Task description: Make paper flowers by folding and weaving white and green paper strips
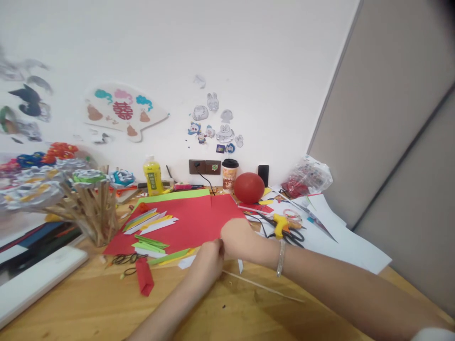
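My left hand (209, 258) and my right hand (239, 239) meet at the near edge of a red paper sheet (199, 219). The fingers of both are curled in and mostly hidden, so what they hold cannot be made out. A small white paper piece (241, 266) shows below my right hand. From beneath the hands a thin pale stick (263, 285) slants down to the right over the wooden table (199, 312). Green and yellow strips (170, 256) lie left of my left hand, and a folded red paper piece (144, 277) is farther left.
A yellow glue gun (280, 226), black-handled scissors (293, 237) and white sheets (341, 246) lie right. Behind stand a red balloon (249, 187), a cup (230, 175) and a yellow bottle (153, 177). A container of sticks (97, 213) and a white case (42, 284) are left.
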Available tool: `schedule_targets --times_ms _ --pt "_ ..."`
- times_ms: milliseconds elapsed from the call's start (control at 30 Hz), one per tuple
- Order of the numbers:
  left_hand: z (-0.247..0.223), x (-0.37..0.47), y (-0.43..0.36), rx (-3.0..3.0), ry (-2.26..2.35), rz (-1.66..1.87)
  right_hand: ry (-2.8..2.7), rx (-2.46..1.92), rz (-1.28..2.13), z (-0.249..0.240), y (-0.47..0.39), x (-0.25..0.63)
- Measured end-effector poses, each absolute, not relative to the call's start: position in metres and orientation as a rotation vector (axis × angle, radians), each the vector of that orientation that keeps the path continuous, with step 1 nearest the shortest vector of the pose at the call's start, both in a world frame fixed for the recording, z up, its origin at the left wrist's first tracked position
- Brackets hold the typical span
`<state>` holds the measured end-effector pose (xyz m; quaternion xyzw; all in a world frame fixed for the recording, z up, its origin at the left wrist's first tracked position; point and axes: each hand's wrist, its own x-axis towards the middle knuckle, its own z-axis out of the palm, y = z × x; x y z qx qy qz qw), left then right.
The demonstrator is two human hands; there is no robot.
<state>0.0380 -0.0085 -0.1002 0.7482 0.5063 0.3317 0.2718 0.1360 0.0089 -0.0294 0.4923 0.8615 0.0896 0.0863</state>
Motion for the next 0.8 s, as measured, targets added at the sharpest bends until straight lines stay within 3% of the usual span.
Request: schedule_targets --times_ms 333,400,533,633,800 --pt "-0.093 0.037 -0.005 1.83 1.404 1.174 3.179 1.756 0.673 -0.086 -0.017 0.158" --pt "-0.093 0.038 -0.005 1.741 1.306 1.22 3.315 1.987 0.496 -0.098 -0.021 0.159" --pt "-0.089 0.036 -0.003 1.55 1.161 1.232 3.477 2.262 -0.205 -0.105 -0.024 0.157" --pt "-0.083 0.033 -0.003 1.5 1.075 1.224 3.547 2.205 -0.527 -0.101 -0.022 0.161" --pt "-0.081 0.032 -0.006 1.682 1.138 1.262 3.6 1.941 -0.74 -0.092 -0.018 0.17"
